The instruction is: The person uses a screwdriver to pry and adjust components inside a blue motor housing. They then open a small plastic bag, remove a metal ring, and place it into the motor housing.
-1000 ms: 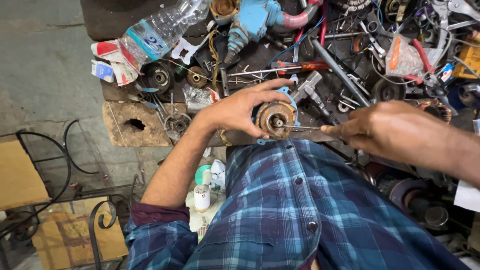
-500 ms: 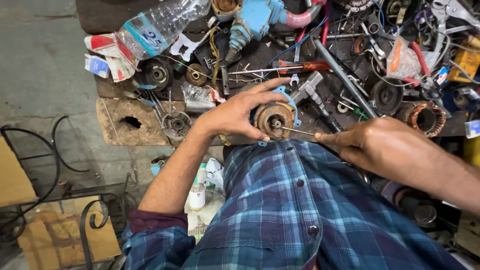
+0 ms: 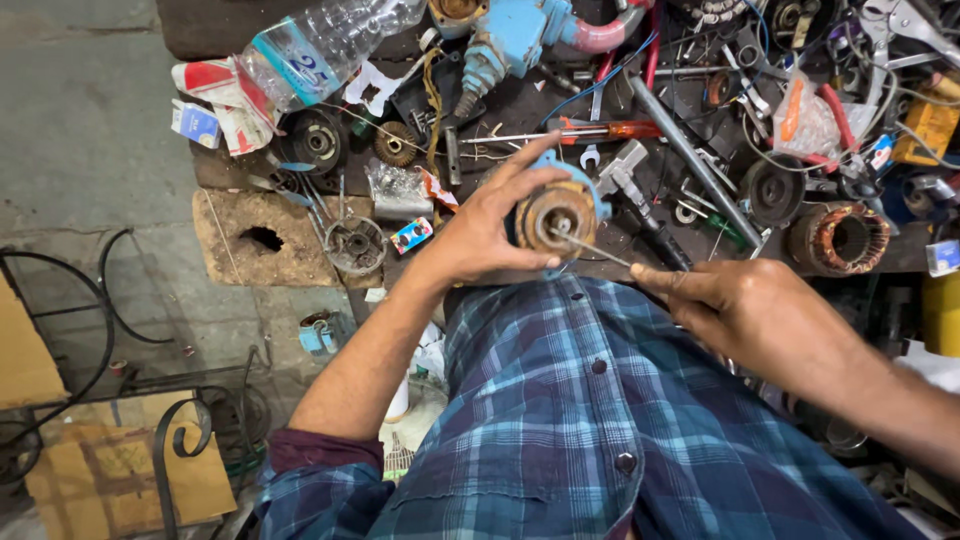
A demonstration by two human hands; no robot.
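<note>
Head view. The left hand grips a round motor part, rusty brown with a blue housing; thumb below, fingers wrapped over its top and left side, its open face turned toward the camera. The part sits at the near edge of the bench, just above the plaid shirt. The right hand, closed around a thin metal rod, lies to the right of and below the part; the rod's tip meets the centre of the part's face. Behind the part on the bench lie a red-handled screwdriver, a plastic bottle, and a copper-wound stator far right.
</note>
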